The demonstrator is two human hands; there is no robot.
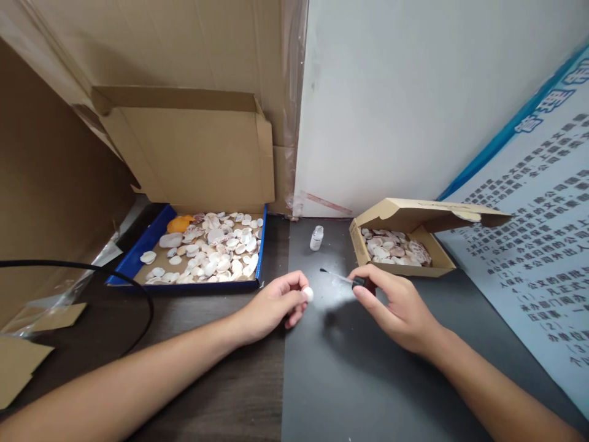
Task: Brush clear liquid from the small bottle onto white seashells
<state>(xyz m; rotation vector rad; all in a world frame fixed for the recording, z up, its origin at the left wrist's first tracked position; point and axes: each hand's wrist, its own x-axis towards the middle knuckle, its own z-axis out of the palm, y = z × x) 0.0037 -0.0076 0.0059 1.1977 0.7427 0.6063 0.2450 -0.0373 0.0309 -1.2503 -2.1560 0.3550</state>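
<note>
My left hand [280, 302] pinches a small white seashell [308, 294] between thumb and fingers, above the seam between the wooden tabletop and the grey mat. To its right, my right hand [391, 301] grips the black cap [358, 282] of a thin brush applicator [335, 275]. The applicator's dark tip points left toward the shell, apart from it. Behind both hands a small clear glass bottle [316, 239] stands upright without a cap, a pale label or content low on it.
On the left, a blue-sided cardboard box [193, 287] with raised lid holds many shells and something orange. A smaller brown box [409, 269] with shells stands right. A black cable [150, 307] curves at left. A white panel [368, 110] and a printed poster [529, 202] stand behind.
</note>
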